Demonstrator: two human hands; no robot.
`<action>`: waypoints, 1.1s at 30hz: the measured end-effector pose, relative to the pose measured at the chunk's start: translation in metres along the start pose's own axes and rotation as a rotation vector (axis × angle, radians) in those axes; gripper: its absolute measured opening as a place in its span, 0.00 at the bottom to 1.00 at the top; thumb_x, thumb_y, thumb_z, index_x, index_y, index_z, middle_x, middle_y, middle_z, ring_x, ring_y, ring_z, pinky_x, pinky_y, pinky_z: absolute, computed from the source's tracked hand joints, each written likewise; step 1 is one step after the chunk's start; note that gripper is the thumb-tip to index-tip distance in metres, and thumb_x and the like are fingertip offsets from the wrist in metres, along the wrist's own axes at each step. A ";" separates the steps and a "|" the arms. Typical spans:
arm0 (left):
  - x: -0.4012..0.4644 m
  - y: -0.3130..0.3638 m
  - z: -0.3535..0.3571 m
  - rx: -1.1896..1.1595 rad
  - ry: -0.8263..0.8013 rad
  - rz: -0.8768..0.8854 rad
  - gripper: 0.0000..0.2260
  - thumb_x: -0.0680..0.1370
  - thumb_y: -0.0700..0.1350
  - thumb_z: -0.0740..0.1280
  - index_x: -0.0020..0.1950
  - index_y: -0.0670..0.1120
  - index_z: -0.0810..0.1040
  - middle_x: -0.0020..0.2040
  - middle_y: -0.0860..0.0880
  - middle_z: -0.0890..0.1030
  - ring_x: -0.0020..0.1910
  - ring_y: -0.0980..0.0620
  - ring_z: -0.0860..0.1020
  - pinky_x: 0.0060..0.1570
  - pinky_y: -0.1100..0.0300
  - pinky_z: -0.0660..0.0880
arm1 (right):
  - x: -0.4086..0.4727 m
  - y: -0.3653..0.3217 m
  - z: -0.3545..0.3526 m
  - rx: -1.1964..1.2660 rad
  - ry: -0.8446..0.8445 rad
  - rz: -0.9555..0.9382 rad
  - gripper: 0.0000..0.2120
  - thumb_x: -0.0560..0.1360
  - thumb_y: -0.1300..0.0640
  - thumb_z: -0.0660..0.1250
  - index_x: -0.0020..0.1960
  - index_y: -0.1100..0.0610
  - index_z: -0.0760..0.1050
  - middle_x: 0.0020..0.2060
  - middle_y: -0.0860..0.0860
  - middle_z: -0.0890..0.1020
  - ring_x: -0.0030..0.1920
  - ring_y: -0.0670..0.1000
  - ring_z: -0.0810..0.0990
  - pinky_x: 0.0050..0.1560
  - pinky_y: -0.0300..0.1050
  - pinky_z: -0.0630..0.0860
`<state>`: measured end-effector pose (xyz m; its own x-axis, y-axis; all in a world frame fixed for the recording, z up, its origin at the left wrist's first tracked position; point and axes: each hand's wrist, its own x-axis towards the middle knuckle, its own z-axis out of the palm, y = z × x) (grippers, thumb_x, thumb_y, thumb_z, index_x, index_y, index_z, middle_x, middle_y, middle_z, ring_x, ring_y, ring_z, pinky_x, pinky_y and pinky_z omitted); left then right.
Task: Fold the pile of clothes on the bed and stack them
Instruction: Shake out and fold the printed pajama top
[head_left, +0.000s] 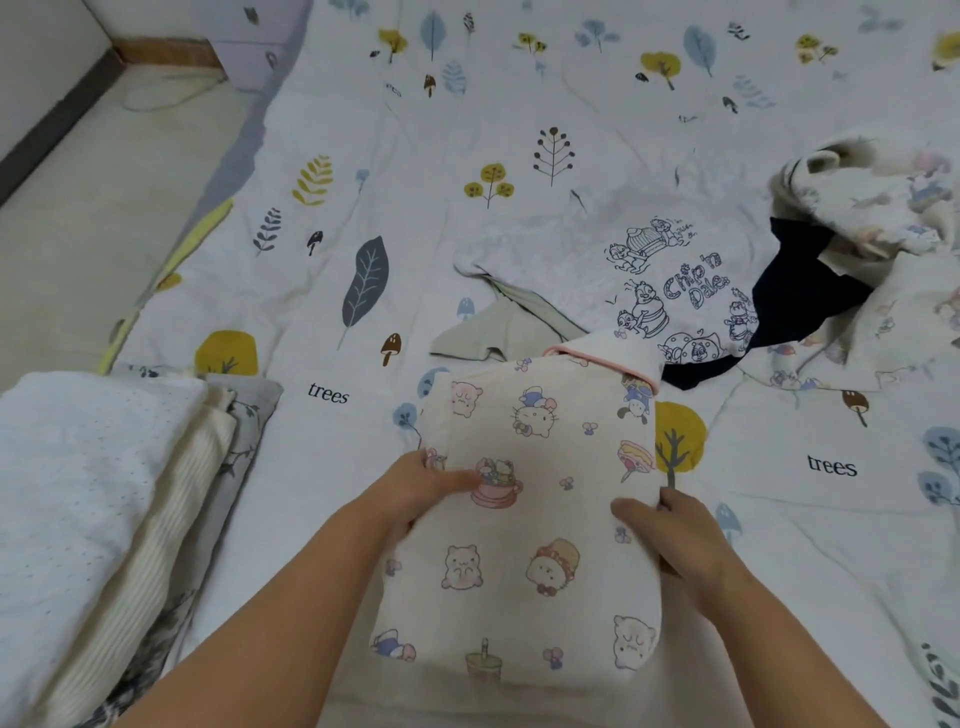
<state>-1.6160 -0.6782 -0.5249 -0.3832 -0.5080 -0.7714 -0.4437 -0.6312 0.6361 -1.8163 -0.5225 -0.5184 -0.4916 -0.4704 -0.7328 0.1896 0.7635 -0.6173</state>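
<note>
A folded cartoon-print garment (540, 499) lay on the bed (363, 156), gripped at its left edge by the left hand (431, 483) and at its right edge by the right hand (670, 530). A stack of folded clothes (104, 509) sat to the left. Beyond lay an unfolded white printed shirt (623, 260), a dark garment (795, 296) and a rumpled floral piece (883, 208).
</note>
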 end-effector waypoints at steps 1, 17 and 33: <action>-0.001 0.000 0.001 0.014 -0.041 0.031 0.14 0.72 0.36 0.71 0.57 0.40 0.79 0.49 0.44 0.84 0.47 0.46 0.83 0.46 0.55 0.80 | -0.002 -0.002 0.000 0.015 -0.030 -0.006 0.11 0.71 0.58 0.70 0.52 0.56 0.76 0.47 0.54 0.84 0.46 0.56 0.83 0.53 0.55 0.79; -0.041 0.026 0.003 -0.056 -0.076 0.266 0.24 0.71 0.30 0.68 0.64 0.45 0.72 0.53 0.46 0.83 0.51 0.48 0.82 0.49 0.54 0.80 | -0.048 -0.036 0.016 0.092 -0.024 -0.352 0.22 0.72 0.65 0.68 0.56 0.41 0.70 0.50 0.45 0.80 0.50 0.47 0.79 0.47 0.45 0.76; -0.071 0.159 -0.115 -0.050 0.228 0.416 0.23 0.64 0.34 0.74 0.56 0.49 0.76 0.50 0.48 0.84 0.47 0.51 0.83 0.47 0.55 0.79 | -0.039 -0.197 0.086 0.166 -0.169 -0.586 0.17 0.73 0.62 0.68 0.53 0.43 0.69 0.49 0.44 0.78 0.49 0.46 0.78 0.49 0.49 0.77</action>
<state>-1.5665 -0.8101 -0.3707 -0.3298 -0.8361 -0.4384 -0.2488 -0.3710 0.8947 -1.7606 -0.6923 -0.3929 -0.4157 -0.8632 -0.2865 0.0659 0.2856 -0.9561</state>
